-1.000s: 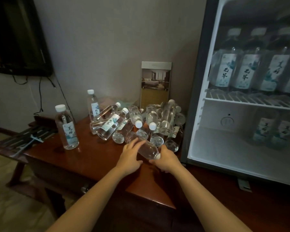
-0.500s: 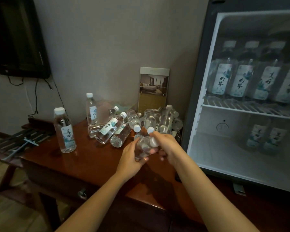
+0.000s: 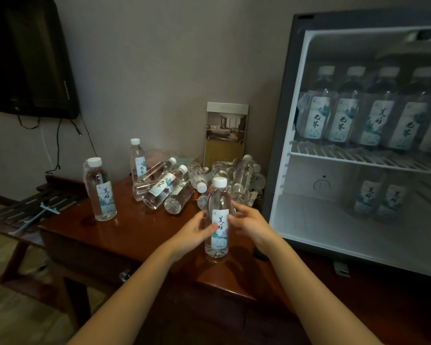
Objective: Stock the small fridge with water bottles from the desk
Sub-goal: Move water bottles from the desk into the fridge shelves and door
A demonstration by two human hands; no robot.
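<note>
A clear water bottle (image 3: 218,217) with a white cap stands upright at the front of the dark wooden desk (image 3: 125,235). My left hand (image 3: 193,229) and my right hand (image 3: 250,221) both clasp its labelled middle. Behind it lies a heap of bottles (image 3: 197,181) on their sides. Two more stand upright: one (image 3: 100,190) at the left, one (image 3: 138,158) near the wall. The small fridge (image 3: 358,150) on the right is open; several bottles line its upper wire shelf (image 3: 363,159), and two bottles (image 3: 380,197) stand at the back of the bottom compartment.
A framed hotel card (image 3: 225,133) leans against the wall behind the heap. A dark TV (image 3: 23,58) with hanging cables is mounted at upper left. A slatted luggage rack (image 3: 23,212) sits to the left of the desk.
The bottle that lay on its side under my hands has been lifted, turned upright and stood on the desk front. My view has shifted right, toward the fridge.
</note>
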